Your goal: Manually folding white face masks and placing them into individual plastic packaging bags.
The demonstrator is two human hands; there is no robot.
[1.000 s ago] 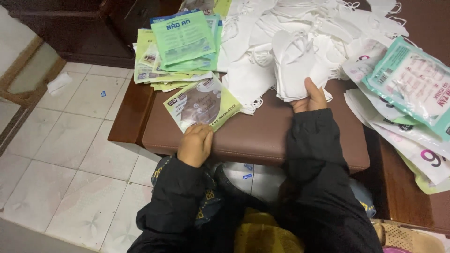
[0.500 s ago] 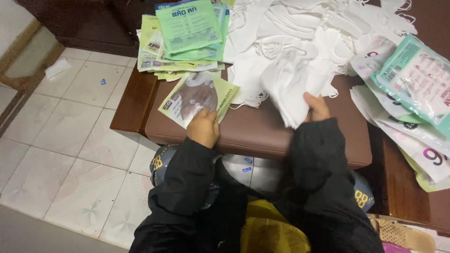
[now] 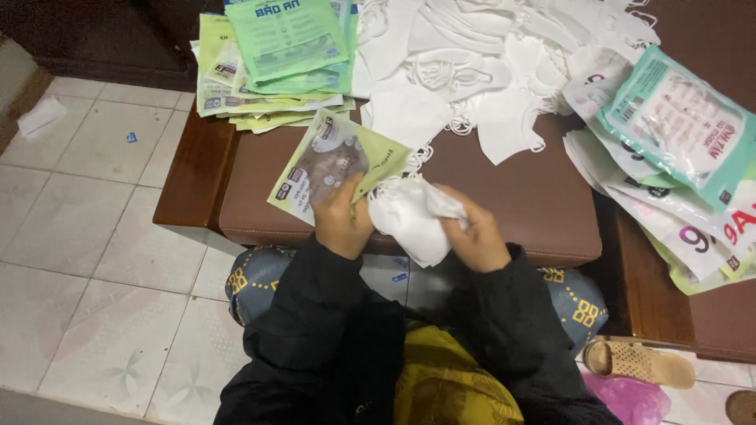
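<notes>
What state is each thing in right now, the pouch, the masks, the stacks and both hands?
Left hand: fingers gripping the green pouch.
Right hand: holding white masks at the pouch mouth.
Green pouch: flat on the bench, near end lifted.
Held masks: bunched, folded.
Mask pile: loose, heaped.
Pouch stack: flat, fanned unevenly.
Right packets: overlapping, spilling off the bench.

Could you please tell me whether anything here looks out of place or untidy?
Nothing looks damaged. The loose white face masks lie in a tangled heap, and the flat green packets sit in a skewed stack overhanging the brown padded bench. A tan sandal lies alone on the floor.
</notes>
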